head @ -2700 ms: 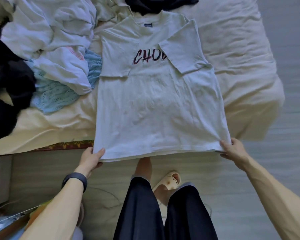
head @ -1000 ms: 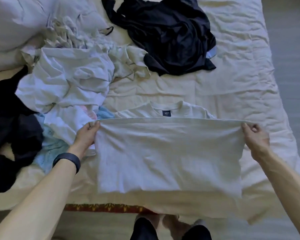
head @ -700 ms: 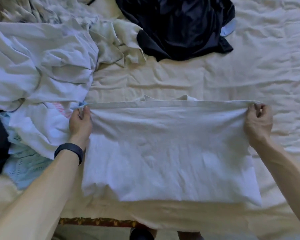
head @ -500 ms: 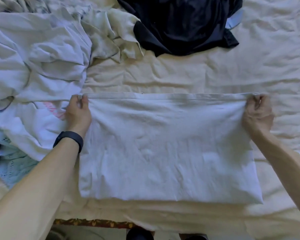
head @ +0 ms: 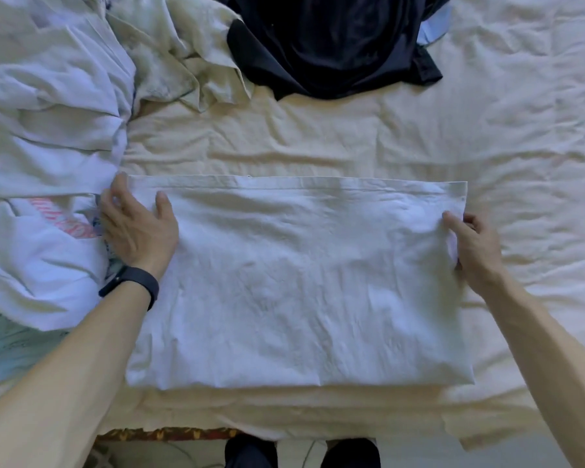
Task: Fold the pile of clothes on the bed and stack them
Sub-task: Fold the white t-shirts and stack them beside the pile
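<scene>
Across the middle of the head view, we have the folded white shirt [head: 301, 282] lying flat on the bed [head: 318, 136], a wide rectangle with its hem at twelve o'clock. Our left hand [head: 139, 231] rests on its nine o'clock edge, fingers spread and flat; our right hand [head: 477, 248] pinches the three o'clock edge, thumb on top, fingers curled at the edge. We judge the cloth light, limp and quick to slip out of line, so it wants taking through both layers at the side edges. No container shows; the unfolded heap [head: 48, 113] lies at ten o'clock, a dark garment [head: 331, 45] at twelve.
</scene>
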